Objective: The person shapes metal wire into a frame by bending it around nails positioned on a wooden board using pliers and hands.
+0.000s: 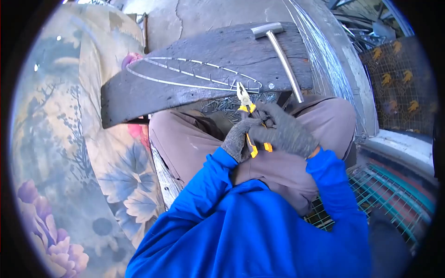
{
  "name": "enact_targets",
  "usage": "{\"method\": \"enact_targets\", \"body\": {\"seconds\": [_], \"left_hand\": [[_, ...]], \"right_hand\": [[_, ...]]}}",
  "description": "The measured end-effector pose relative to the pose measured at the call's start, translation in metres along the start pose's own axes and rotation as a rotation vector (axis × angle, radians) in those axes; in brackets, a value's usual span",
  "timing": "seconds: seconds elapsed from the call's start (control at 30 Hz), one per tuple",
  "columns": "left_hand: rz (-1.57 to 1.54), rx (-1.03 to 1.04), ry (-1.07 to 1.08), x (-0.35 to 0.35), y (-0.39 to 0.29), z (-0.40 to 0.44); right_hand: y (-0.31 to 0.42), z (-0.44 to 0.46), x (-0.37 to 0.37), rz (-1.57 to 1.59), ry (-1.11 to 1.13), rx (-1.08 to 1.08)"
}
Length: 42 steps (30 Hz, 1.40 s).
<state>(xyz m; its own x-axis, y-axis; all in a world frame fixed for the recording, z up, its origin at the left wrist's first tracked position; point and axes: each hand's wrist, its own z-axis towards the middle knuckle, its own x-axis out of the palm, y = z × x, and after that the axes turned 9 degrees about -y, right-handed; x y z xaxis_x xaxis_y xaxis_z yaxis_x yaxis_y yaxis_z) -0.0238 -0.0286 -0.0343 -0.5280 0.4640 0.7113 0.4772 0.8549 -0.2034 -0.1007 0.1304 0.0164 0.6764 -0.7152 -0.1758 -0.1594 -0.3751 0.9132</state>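
A pair of pliers [243,96] with yellow-and-dark handles is held over my lap, its jaws pointing away from me near the bent wire frame. My left hand [238,139], in a grey knitted glove, is closed around the handles from the left. From the right, my right hand [289,132], gloved alike, is closed over them as well. My fingers hide much of the handles; the yellow ends stick out below. The leaf-shaped wire frame [185,83] lies on a dark wooden board [134,102], with short nails standing near its right end.
A metal hammer [280,53] rests on the board's right side. Loose nails [222,105] are scattered below the board's edge. Long thin wires [320,46] run along the right. A green wire grid [384,190] is at lower right, and flowered cloth [125,185] covers the left.
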Motion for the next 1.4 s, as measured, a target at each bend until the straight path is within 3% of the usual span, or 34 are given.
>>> {"method": "enact_targets", "body": {"seconds": [0.03, 0.07, 0.1, 0.13, 0.2, 0.33, 0.4, 0.47, 0.53, 0.6, 0.7, 0.8, 0.83, 0.87, 0.93, 0.97, 1.03, 1.13, 1.2, 1.23, 1.3, 1.33, 1.4], "left_hand": [[-0.015, -0.013, 0.159, -0.001, -0.004, -0.008], [-0.035, -0.003, 0.160, -0.012, -0.001, -0.001], [0.012, -0.005, 0.044, -0.025, 0.001, 0.010], [0.060, -0.009, -0.073, -0.038, 0.004, 0.019], [-0.017, -0.047, -0.005, -0.019, -0.004, 0.006], [0.049, -0.015, -0.018, -0.017, -0.009, -0.010], [0.039, -0.002, -0.047, -0.018, -0.011, -0.012], [0.060, 0.004, 0.091, -0.017, -0.014, -0.010], [0.018, 0.002, 0.103, -0.007, -0.014, -0.022], [-0.011, -0.003, 0.142, 0.000, -0.013, -0.036], [0.077, 0.046, 0.163, 0.007, -0.010, -0.052], [0.164, 0.155, 0.159, 0.017, -0.008, -0.052], [0.289, 0.178, 0.085, 0.020, -0.009, -0.050], [0.413, 0.203, 0.012, 0.022, -0.011, -0.048], [0.418, 0.180, 0.086, 0.014, -0.010, -0.041], [0.465, 0.196, 0.039, 0.020, -0.009, -0.042], [0.509, 0.215, -0.011, 0.021, -0.005, -0.031], [0.494, 0.242, 0.001, -0.020, 0.007, 0.006], [1.102, 0.840, 0.190, -0.031, 0.005, 0.014], [1.098, 0.841, 0.190, -0.037, 0.004, 0.017], [1.961, 1.114, 0.265, -0.019, -0.020, 0.003], [1.949, 1.120, 0.259, 0.003, -0.038, -0.011], [1.793, 0.329, 0.036, 0.042, -0.079, -0.037]], "right_hand": [[-0.002, -0.008, 0.008, -0.180, -0.085, -0.131], [-0.006, -0.014, 0.017, -0.357, -0.170, -0.267], [-0.016, -0.015, 0.028, -0.587, -0.242, -0.398], [-0.023, -0.016, 0.037, -0.595, -0.227, -0.402], [-0.027, -0.016, 0.050, -0.514, -0.386, -0.361], [-0.007, -0.006, 0.032, -0.209, -0.200, -0.154], [-0.012, 0.005, 0.019, 0.128, -0.329, 0.027], [-0.019, 0.013, 0.014, 0.081, -0.400, -0.019], [-0.021, 0.016, 0.009, -0.204, -0.346, -0.234], [-0.016, 0.020, 0.013, -0.208, -0.337, -0.241], [-0.039, 0.024, 0.010, -0.733, -0.458, -0.701], [-0.057, 0.025, 0.010, -0.828, -0.518, -0.772], [-0.059, 0.025, 0.008, -0.829, -0.521, -0.773], [-0.049, 0.024, 0.007, -0.402, -0.385, -0.414], [-0.036, 0.024, 0.005, 0.441, -0.077, 0.307], [-0.042, 0.020, 0.003, 0.443, -0.079, 0.309], [-0.057, 0.006, -0.004, -0.126, -0.070, -0.294], [-0.009, -0.011, 0.011, 0.119, 0.000, -0.180], [-0.017, -0.007, 0.010, -0.056, -0.029, -0.225], [-0.018, -0.011, 0.006, -0.023, 0.010, -0.128], [-0.008, -0.014, 0.010, 0.002, 0.050, -0.029], [-0.006, -0.016, 0.014, 0.023, -0.006, 0.005], [-0.011, -0.017, 0.012, 0.019, -0.051, 0.046]]}}
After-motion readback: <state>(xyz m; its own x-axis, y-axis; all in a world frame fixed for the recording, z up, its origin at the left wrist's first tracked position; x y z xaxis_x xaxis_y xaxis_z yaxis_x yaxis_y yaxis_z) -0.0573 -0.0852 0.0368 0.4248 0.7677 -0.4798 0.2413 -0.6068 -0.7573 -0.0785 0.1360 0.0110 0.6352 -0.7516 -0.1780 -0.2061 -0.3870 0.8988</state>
